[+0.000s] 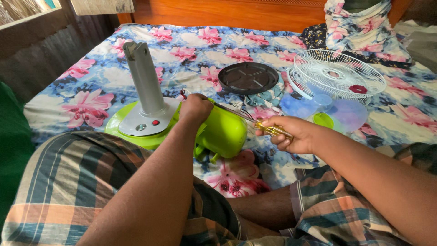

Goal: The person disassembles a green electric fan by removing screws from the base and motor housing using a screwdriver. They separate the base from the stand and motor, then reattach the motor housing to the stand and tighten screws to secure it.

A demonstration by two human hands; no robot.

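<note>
We see a bed (91, 82) covered by a blue and white sheet with large pink flowers, with a wooden headboard (227, 11) along its far edge. The person sits on it in a checked cloth (77, 182), both bare arms reaching forward.

Near the left knee stands the fan base (125, 132), lime green with a grey top plate, and from it rises a grey column (144, 77), leaning slightly. Just to the right of the base lies the lime green motor housing (223, 132), touching the base's edge.

Farther off on the right lies a white wire fan guard (339, 73), flat on the sheet, and partly under its near rim rests a translucent blue fan blade (337, 114) with a green hub. Between the guard and the column lies a round black cover (248, 77), flat and well apart from both hands. A bundle of flowered cloth (359, 27) is heaped at the far right corner.

The left hand (195, 108) is closed down over the top of the motor housing, gripping it where it meets the base; we cannot see its fingertips. The right hand (291, 134) is curled shut around the yellow handle of a screwdriver (255, 122), whose thin shaft runs up and left toward the left hand, its tip hidden at the housing's top.
</note>
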